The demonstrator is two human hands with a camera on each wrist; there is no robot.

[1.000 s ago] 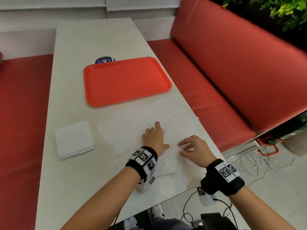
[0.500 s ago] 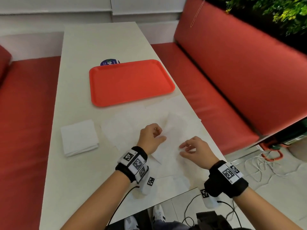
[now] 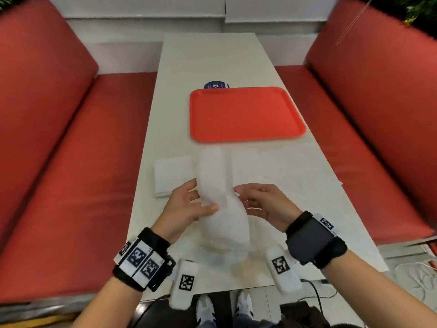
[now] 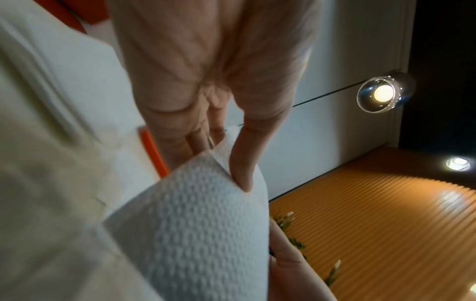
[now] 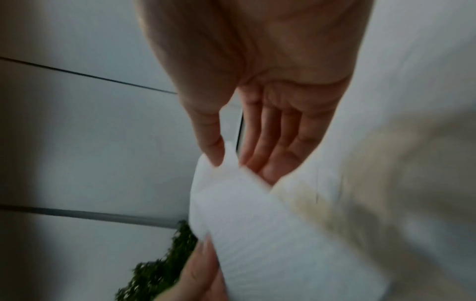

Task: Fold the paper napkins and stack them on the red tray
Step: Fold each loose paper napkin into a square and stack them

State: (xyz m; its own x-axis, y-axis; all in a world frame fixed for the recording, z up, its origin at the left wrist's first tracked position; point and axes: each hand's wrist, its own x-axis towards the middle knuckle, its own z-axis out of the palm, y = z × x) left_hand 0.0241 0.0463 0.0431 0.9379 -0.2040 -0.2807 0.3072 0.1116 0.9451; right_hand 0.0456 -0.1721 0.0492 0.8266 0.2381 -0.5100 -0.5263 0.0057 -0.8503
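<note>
Both hands hold one white paper napkin [image 3: 218, 185] up above the near part of the white table [image 3: 208, 58]; it hangs curled between them. My left hand [image 3: 201, 198] pinches its left edge, with the thumb on top in the left wrist view, where the embossed napkin [image 4: 201, 224] fills the lower middle. My right hand [image 3: 241, 195] pinches the right edge between thumb and fingers, seen blurred as the napkin [image 5: 257, 224] in the right wrist view. The red tray [image 3: 246, 113] lies beyond the hands with nothing on it. A folded white napkin pile [image 3: 171, 176] lies left of the hands.
Unfolded napkin sheets [image 3: 295, 176] are spread on the table right of the hands, reaching its right edge. A round blue sticker [image 3: 215, 85] peeks out behind the tray. Red bench seats [image 3: 71, 185] flank the table on both sides.
The left hand pressed flat on the spread sheets, then curled; now both hands have taken a napkin and lifted it off the table. The head view has swung to face the table squarely.
</note>
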